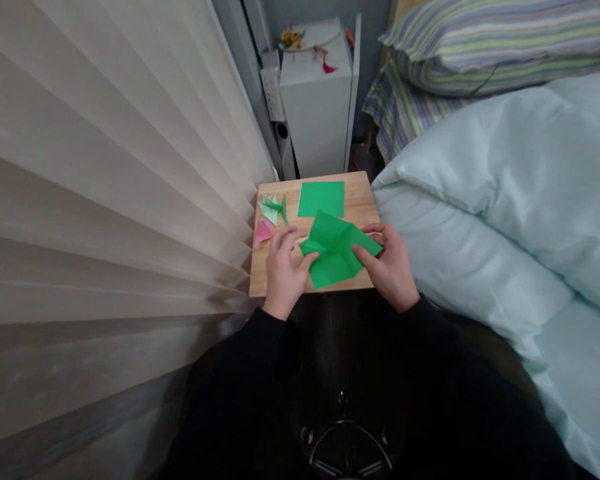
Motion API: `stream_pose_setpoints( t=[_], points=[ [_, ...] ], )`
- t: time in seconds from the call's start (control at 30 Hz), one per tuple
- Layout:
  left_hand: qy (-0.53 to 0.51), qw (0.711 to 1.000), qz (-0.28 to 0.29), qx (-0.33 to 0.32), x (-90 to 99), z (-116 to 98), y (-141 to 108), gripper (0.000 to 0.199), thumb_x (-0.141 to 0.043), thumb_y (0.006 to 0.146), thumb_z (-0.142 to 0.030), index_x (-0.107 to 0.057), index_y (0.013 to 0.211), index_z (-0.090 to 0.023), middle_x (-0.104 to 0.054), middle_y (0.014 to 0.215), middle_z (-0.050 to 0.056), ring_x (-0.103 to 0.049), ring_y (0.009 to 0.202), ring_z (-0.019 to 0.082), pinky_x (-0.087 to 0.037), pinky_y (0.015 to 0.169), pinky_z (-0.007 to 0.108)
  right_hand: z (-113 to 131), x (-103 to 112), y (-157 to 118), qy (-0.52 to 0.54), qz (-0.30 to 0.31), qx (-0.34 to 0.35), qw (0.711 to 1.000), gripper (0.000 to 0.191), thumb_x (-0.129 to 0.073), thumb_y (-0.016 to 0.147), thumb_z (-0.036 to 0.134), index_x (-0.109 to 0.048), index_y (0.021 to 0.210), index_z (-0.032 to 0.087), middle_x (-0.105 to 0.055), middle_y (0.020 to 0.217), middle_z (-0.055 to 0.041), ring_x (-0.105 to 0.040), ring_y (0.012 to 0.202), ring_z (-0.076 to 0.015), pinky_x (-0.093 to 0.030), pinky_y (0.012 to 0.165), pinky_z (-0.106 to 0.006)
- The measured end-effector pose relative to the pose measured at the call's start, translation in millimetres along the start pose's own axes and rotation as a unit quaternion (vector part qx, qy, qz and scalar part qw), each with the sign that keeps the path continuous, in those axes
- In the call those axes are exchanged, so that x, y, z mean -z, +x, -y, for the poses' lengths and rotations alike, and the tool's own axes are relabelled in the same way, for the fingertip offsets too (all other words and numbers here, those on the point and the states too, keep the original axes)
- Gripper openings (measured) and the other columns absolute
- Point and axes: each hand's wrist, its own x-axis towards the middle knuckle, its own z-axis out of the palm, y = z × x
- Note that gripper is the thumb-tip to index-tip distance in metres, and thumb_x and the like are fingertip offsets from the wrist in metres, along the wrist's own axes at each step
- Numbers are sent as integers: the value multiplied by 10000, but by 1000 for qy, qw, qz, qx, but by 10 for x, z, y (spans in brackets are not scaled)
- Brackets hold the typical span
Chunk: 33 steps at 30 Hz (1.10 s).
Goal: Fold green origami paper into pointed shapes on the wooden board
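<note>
A creased sheet of green origami paper point(335, 250), partly folded along its creases, is held between my two hands over a small wooden table point(363, 197). My left hand point(286, 270) pinches its left corner between thumb and fingers. At the right corner, the thumb of my right hand point(391, 267) presses on top with the fingers behind. Just beyond lies a flat stack or sheet of green paper point(321, 199). Folded paper pieces sit at the table's left: a green one point(276, 207) with pale green parts, and a pink one point(263, 231).
A pleated curtain point(130, 167) hangs along the left side. The bed with a pale blue quilt point(505, 200) and striped pillows point(505, 40) borders the right. Behind the table stands a white cabinet point(315, 113) with small ornaments on top. A metal chair base point(347, 447) shows below.
</note>
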Motion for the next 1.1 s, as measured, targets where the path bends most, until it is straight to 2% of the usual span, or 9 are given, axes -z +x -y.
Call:
stream_pose_setpoints(
  t=[0.07, 0.13, 0.23, 0.3, 0.37, 0.5, 0.7, 0.9, 1.1],
  points=[
    [-116, 988, -29, 95, -6, 27, 13, 646, -865, 722, -182, -592, 1302, -264, -604, 1386, 111, -615, 1262, 284, -565, 986, 438, 15, -2, -1, 21, -3, 2, 1000, 330, -759, 808, 353, -557, 1044, 243, -665, 787, 14, -636, 715, -189, -485, 654, -331],
    [-238, 952, 0, 193, -8, 15, 16, 763, -897, 680, -230, -556, 1362, -247, -651, 1346, 123, -654, 1220, 291, -578, 982, 450, 35, -8, -5, 43, 1, 3, 999, 354, -773, 807, 369, -548, 1053, 252, -667, 795, 16, -630, 709, -185, -479, 639, -323],
    [-365, 868, 126, 311, -7, -74, -1, 614, -906, 678, -331, -672, 1216, -151, -756, 1160, 148, -719, 1112, 327, -561, 1026, 523, 77, -25, -20, 78, 20, 3, 997, 396, -797, 798, 383, -529, 1062, 262, -669, 793, 18, -633, 712, -186, -483, 629, -316],
    [-398, 839, 151, 337, -6, -144, -17, 519, -906, 683, -349, -723, 1121, -139, -783, 1108, 144, -727, 1118, 342, -537, 1070, 539, 110, -37, -34, 93, 29, 5, 995, 419, -811, 791, 389, -518, 1064, 267, -657, 766, 26, -626, 693, -182, -481, 613, -310],
    [-412, 836, 143, 333, -6, -188, -25, 474, -908, 680, -345, -741, 1077, -147, -795, 1099, 133, -722, 1145, 352, -524, 1091, 546, 140, -42, -49, 99, 27, 6, 995, 432, -815, 791, 395, -502, 1064, 275, -643, 742, 38, -614, 660, -175, -473, 588, -301],
    [-415, 848, 121, 308, -13, -174, -18, 464, -886, 702, -364, -739, 1089, -154, -790, 1151, 130, -706, 1196, 351, -528, 1092, 542, 164, -29, -64, 105, 7, 12, 994, 404, -793, 818, 388, -468, 1033, 284, -615, 751, 47, -608, 647, -162, -455, 562, -283],
    [-415, 851, 114, 302, -6, -168, -7, 447, -863, 722, -413, -730, 1099, -212, -792, 1178, 84, -705, 1206, 330, -570, 1046, 501, 109, -7, -46, 59, -19, 52, 997, 280, -745, 848, 360, -500, 931, 254, -576, 894, 13, -616, 798, -155, -489, 693, -295],
    [-427, 838, 101, 324, 18, -180, 0, 452, -886, 707, -441, -717, 1060, -215, -803, 1088, 93, -755, 1086, 316, -609, 975, 505, 79, -2, -46, 29, -15, 45, 998, 233, -712, 866, 368, -549, 987, 252, -632, 976, -29, -645, 882, -192, -518, 776, -341],
    [-423, 847, 91, 308, 8, -119, 24, 511, -859, 756, -475, -688, 1167, -223, -788, 1139, 108, -729, 1157, 329, -595, 1014, 536, 73, -12, -43, 28, -22, 39, 999, 224, -714, 861, 362, -577, 1006, 260, -662, 1034, -39, -665, 924, -203, -532, 812, -360]
  ],
)
